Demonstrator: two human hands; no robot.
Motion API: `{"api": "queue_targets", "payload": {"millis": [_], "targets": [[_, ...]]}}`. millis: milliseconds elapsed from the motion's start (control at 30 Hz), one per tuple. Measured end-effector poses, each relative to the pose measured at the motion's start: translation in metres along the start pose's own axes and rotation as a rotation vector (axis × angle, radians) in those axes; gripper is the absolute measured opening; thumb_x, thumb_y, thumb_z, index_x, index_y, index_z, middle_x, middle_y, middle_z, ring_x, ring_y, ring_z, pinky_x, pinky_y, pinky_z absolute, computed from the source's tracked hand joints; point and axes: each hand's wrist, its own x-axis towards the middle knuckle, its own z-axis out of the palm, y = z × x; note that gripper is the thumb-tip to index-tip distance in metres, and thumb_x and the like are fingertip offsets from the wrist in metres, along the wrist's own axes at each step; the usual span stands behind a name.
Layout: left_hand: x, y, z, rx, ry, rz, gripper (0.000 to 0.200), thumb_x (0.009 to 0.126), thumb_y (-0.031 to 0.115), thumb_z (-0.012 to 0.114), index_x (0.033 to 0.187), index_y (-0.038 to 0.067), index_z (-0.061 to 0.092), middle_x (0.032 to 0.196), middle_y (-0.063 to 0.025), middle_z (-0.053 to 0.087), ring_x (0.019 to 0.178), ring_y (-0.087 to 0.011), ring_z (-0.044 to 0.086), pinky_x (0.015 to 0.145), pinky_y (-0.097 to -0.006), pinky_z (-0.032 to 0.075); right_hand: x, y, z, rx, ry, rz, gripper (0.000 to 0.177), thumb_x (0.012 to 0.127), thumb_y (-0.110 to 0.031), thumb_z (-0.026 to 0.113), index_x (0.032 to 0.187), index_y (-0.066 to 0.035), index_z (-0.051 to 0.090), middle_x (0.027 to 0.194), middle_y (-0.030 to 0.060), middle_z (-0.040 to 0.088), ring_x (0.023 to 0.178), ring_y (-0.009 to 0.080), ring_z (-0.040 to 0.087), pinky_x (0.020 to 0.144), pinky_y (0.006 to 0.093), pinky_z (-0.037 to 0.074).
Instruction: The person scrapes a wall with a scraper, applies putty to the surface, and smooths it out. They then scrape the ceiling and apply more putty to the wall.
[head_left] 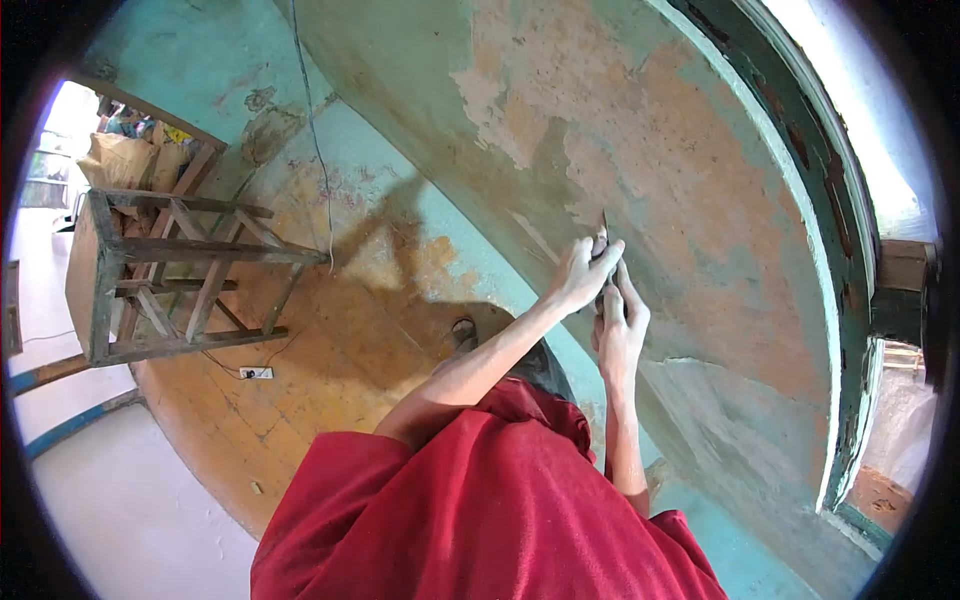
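Note:
In front of the wall (700,260), my left hand (583,275) is closed around a thin-bladed hand tool (604,222) with a dark handle. Its narrow blade points up, away from me, and overlaps the patchy surface. My right hand (621,330) is just below and to the right, with fingers curled at the lower part of the same handle. Most of the handle is hidden by my fingers. Green paint remains around large bare patches of brownish plaster on this wall.
A tall wooden stool (190,270) lies to my left in this view. Near it, a power socket (257,373) rests on the orange floor (330,340), and a cord (318,150) hangs down. A worn window frame (845,250) edges the wall on the right.

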Motion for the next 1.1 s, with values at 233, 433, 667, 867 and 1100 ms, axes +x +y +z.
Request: {"api": "queue_targets", "payload": {"millis": [233, 433, 667, 867, 1100], "targets": [[0.004, -0.014, 0.001, -0.144, -0.088, -0.052, 0.041, 0.096, 0.037, 0.064, 0.079, 0.000, 0.058, 0.069, 0.0031, 0.052, 0.068, -0.0072, 0.046, 0.055, -0.0304, 0.039, 0.001, 0.012, -0.002, -0.097, -0.015, -0.073, 0.047, 0.100, -0.015, 0.045, 0.145, -0.002, 0.048, 0.066, -0.0073, 0.043, 0.046, 0.0025, 0.032, 0.041, 0.0231, 0.026], [0.014, 0.005, -0.019, -0.113, -0.027, -0.194, 0.041, 0.096, 0.039, 0.064, 0.085, 0.000, 0.060, 0.073, 0.0013, 0.053, 0.070, -0.0085, 0.049, 0.056, -0.0315, 0.041, 0.019, 0.021, 0.017, -0.099, -0.023, -0.071, 0.049, 0.099, -0.015, 0.046, 0.146, 0.000, 0.047, 0.067, -0.0066, 0.047, 0.048, 0.0025, 0.035, 0.043, 0.0222, 0.026], [0.019, 0.004, -0.028, -0.109, -0.004, -0.069, 0.031, 0.098, 0.029, 0.061, 0.078, 0.005, 0.056, 0.067, 0.0054, 0.047, 0.060, -0.0063, 0.042, 0.051, -0.0288, 0.036, 0.008, 0.009, 0.040, -0.010, 0.033, -0.066, 0.048, 0.100, -0.013, 0.045, 0.146, -0.001, 0.047, 0.065, -0.0073, 0.044, 0.048, 0.0027, 0.032, 0.042, 0.0224, 0.027], [0.007, 0.033, -0.013, -0.060, 0.074, -0.036, 0.051, 0.096, 0.042, 0.059, 0.080, -0.006, 0.058, 0.063, -0.0163, 0.060, 0.061, -0.0275, 0.063, 0.058, -0.0421, 0.048, 0.008, -0.028, 0.017, 0.014, -0.010, 0.096, 0.048, 0.100, -0.014, 0.045, 0.146, -0.002, 0.047, 0.062, -0.0075, 0.043, 0.047, 0.0024, 0.031, 0.041, 0.0224, 0.024], [0.005, 0.036, -0.016, -0.041, -0.003, -0.145, 0.045, 0.096, 0.040, 0.062, 0.094, -0.005, 0.060, 0.080, -0.0081, 0.059, 0.079, -0.0174, 0.056, 0.072, -0.0393, 0.049, 0.009, -0.013, 0.014, -0.020, -0.017, -0.058, 0.047, 0.100, -0.014, 0.046, 0.146, -0.003, 0.048, 0.064, -0.0068, 0.045, 0.049, 0.0021, 0.032, 0.043, 0.0226, 0.026]]}}
